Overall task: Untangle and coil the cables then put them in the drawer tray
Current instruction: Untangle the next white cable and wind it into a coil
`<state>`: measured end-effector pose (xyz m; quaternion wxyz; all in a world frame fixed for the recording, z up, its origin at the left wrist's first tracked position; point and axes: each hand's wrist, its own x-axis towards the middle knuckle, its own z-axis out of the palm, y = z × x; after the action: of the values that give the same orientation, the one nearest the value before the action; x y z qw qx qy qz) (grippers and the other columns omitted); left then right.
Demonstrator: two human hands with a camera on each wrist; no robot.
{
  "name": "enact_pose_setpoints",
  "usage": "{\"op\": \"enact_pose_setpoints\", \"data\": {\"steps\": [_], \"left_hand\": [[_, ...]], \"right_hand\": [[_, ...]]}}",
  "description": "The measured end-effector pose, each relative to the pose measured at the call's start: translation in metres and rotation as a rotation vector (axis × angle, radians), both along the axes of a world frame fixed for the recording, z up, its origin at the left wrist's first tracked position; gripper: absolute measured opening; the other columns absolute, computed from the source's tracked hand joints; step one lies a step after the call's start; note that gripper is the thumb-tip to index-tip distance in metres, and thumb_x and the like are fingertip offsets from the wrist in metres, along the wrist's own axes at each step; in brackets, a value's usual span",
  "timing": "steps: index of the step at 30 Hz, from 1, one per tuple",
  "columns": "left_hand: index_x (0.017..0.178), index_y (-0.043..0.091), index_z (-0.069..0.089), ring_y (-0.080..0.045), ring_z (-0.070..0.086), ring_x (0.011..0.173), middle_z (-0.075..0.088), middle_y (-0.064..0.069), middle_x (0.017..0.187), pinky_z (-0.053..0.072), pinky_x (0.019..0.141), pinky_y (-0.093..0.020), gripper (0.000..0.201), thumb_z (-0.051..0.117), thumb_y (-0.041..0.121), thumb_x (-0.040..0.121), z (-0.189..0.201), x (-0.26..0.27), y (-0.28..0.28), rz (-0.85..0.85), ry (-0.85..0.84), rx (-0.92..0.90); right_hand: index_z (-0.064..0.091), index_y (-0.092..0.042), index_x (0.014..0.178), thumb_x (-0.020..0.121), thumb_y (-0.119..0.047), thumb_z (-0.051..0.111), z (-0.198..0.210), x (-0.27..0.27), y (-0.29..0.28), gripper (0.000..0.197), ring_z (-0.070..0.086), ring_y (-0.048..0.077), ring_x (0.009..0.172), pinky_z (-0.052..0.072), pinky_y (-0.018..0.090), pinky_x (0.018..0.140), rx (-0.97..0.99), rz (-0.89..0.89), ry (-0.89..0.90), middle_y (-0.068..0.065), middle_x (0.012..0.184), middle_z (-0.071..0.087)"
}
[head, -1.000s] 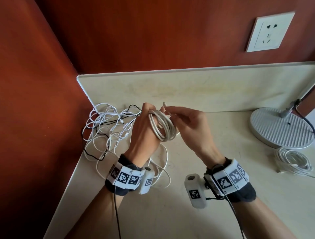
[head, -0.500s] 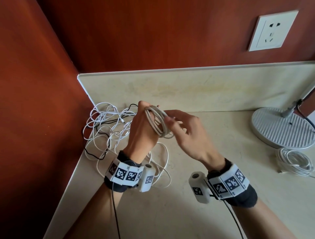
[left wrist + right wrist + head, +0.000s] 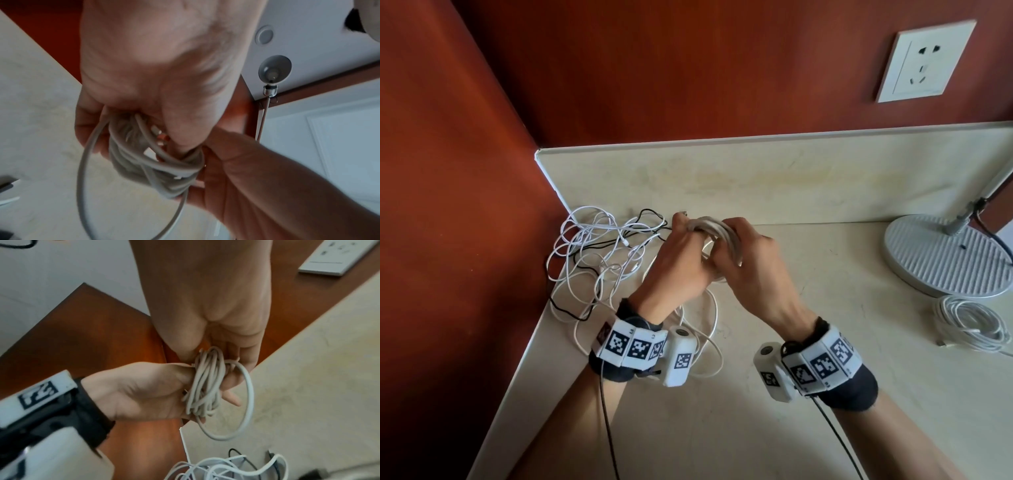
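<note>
A white cable wound into a small coil [image 3: 717, 229] is held between both hands above the countertop. My left hand [image 3: 681, 267] has its fingers through the loops and grips them. My right hand [image 3: 753, 260] curls over the coil from the right and pinches the bundle. In the left wrist view the coil [image 3: 156, 164] crosses the left fingers, with one wider loop hanging loose. In the right wrist view the coil [image 3: 205, 386] sits between the right thumb and fingers. A tangle of white and black cables [image 3: 602, 253] lies in the corner at left. No drawer tray is in view.
A second coiled white cable [image 3: 974, 323] lies at the right, in front of a grey round lamp base [image 3: 945, 257]. A wall socket [image 3: 924, 61] is up on the red wall. The counter's backsplash [image 3: 756, 171] and the red side wall close off the corner.
My right hand, which held the cable's free end out, has closed in onto the coil. Both hands have come together, and the loops look tighter on the left hand.
</note>
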<state>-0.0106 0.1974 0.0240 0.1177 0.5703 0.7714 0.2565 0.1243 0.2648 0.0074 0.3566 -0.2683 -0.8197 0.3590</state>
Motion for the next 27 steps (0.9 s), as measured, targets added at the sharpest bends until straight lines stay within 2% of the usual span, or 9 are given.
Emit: {"op": "enact_pose_setpoints", "data": {"steps": [2, 3, 5, 9, 13, 16, 20, 23, 27], "left_hand": [[0.125, 0.019, 0.066, -0.026, 0.061, 0.107, 0.038, -0.004, 0.125, 0.048, 0.098, -0.031, 0.031, 0.066, 0.026, 0.095, 0.0, -0.006, 0.0, -0.061, -0.042, -0.058], [0.126, 0.023, 0.068, -0.022, 0.056, 0.119, 0.04, -0.004, 0.129, 0.043, 0.105, -0.027, 0.029, 0.065, 0.027, 0.097, 0.001, -0.01, -0.001, -0.1, -0.062, -0.063], [0.124, 0.029, 0.071, -0.009, 0.049, 0.125, 0.046, -0.001, 0.13, 0.038, 0.107, -0.021, 0.026, 0.062, 0.036, 0.101, 0.003, -0.015, -0.004, -0.182, -0.072, -0.028], [0.118, 0.025, 0.072, -0.008, 0.06, 0.102, 0.051, 0.004, 0.12, 0.052, 0.089, -0.031, 0.032, 0.056, 0.047, 0.103, 0.002, -0.017, -0.01, -0.224, -0.005, 0.176], [0.117, 0.018, 0.07, -0.008, 0.06, 0.113, 0.055, 0.002, 0.127, 0.053, 0.087, -0.026, 0.023, 0.056, 0.032, 0.105, -0.002, -0.014, -0.013, -0.172, -0.062, 0.411], [0.114, 0.019, 0.071, -0.01, 0.063, 0.105, 0.057, 0.003, 0.123, 0.056, 0.078, -0.036, 0.015, 0.061, 0.024, 0.104, -0.002, -0.013, -0.011, -0.139, -0.03, 0.466], [0.129, 0.033, 0.068, -0.019, 0.065, 0.091, 0.051, 0.011, 0.133, 0.056, 0.073, -0.041, 0.032, 0.066, 0.024, 0.098, -0.003, -0.012, -0.009, -0.143, 0.064, 0.38], [0.127, 0.036, 0.069, -0.014, 0.064, 0.091, 0.048, 0.012, 0.141, 0.056, 0.07, -0.039, 0.035, 0.072, 0.028, 0.094, 0.0, -0.01, -0.011, -0.146, 0.134, 0.356], [0.117, 0.028, 0.073, -0.009, 0.062, 0.099, 0.043, 0.009, 0.151, 0.057, 0.073, -0.037, 0.027, 0.078, 0.025, 0.09, -0.003, -0.008, -0.012, -0.176, 0.184, 0.407]], "right_hand": [[0.063, -0.006, 0.114, 0.1, -0.012, 0.06, -0.003, 0.001, 0.005, 0.015, 0.061, 0.014, 0.072, 0.047, 0.029, 0.062, -0.024, 0.006, 0.039, 0.001, 0.084, 0.072], [0.064, -0.006, 0.113, 0.101, -0.012, 0.059, -0.004, 0.001, 0.008, 0.014, 0.062, 0.011, 0.071, 0.047, 0.027, 0.062, -0.04, 0.013, 0.05, -0.001, 0.084, 0.071], [0.068, -0.006, 0.108, 0.102, -0.009, 0.057, -0.007, 0.003, 0.016, 0.013, 0.063, 0.005, 0.067, 0.048, 0.024, 0.062, -0.14, 0.022, 0.096, -0.006, 0.08, 0.071], [0.068, -0.011, 0.094, 0.103, -0.003, 0.052, -0.009, 0.008, 0.031, 0.02, 0.06, 0.007, 0.064, 0.048, 0.026, 0.063, -0.267, 0.032, 0.167, -0.007, 0.073, 0.067], [0.064, -0.013, 0.085, 0.102, -0.004, 0.05, -0.01, 0.01, 0.039, 0.024, 0.055, 0.01, 0.063, 0.044, 0.029, 0.063, -0.269, 0.009, 0.156, -0.006, 0.07, 0.063], [0.065, -0.007, 0.095, 0.104, -0.005, 0.05, -0.011, 0.01, 0.039, 0.018, 0.054, 0.013, 0.064, 0.045, 0.03, 0.063, -0.298, 0.032, 0.162, -0.003, 0.072, 0.063], [0.057, -0.008, 0.121, 0.105, -0.003, 0.05, -0.015, 0.009, 0.038, 0.018, 0.053, 0.013, 0.065, 0.045, 0.027, 0.064, -0.366, 0.092, 0.204, 0.001, 0.074, 0.06], [0.054, -0.012, 0.122, 0.104, -0.003, 0.051, -0.018, 0.012, 0.039, 0.02, 0.052, 0.016, 0.068, 0.044, 0.033, 0.066, -0.424, 0.123, 0.213, 0.004, 0.074, 0.059], [0.051, -0.014, 0.124, 0.101, -0.014, 0.052, -0.016, 0.014, 0.036, 0.023, 0.051, 0.016, 0.069, 0.043, 0.033, 0.065, -0.426, 0.157, 0.213, 0.003, 0.073, 0.057]]}}
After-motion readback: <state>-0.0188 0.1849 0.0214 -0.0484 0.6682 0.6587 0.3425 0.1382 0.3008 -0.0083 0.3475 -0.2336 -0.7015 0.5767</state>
